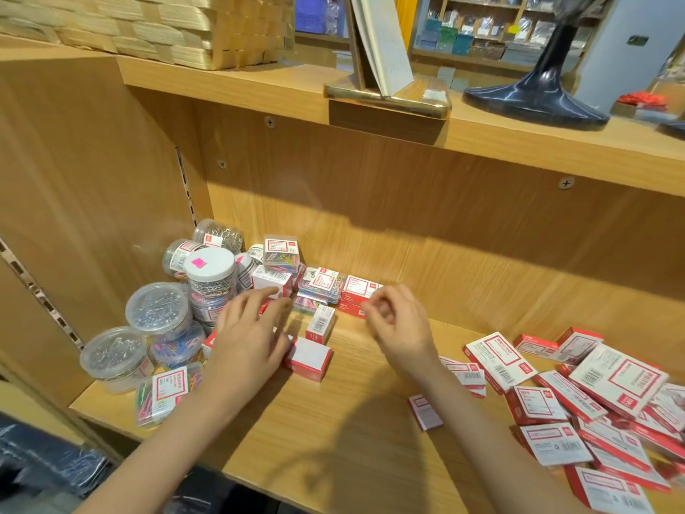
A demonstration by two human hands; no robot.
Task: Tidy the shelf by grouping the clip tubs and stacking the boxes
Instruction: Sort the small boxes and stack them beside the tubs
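I am partway through sorting a wooden shelf [370,421]. The round clip tubs [157,309] already stand grouped at the left back corner. Red-and-white boxes [593,395] lie scattered at the right, unstacked.

My left hand [252,335] reaches forward, fingers nearly straight, hovering over small boxes beside the tubs; one box [309,359] sits just by its thumb side. It grips nothing.

My right hand [398,322] hangs near the back boxes, fingers loosely curled, apparently empty.

Next, I judge, comes gathering the loose boxes into squared stacks.
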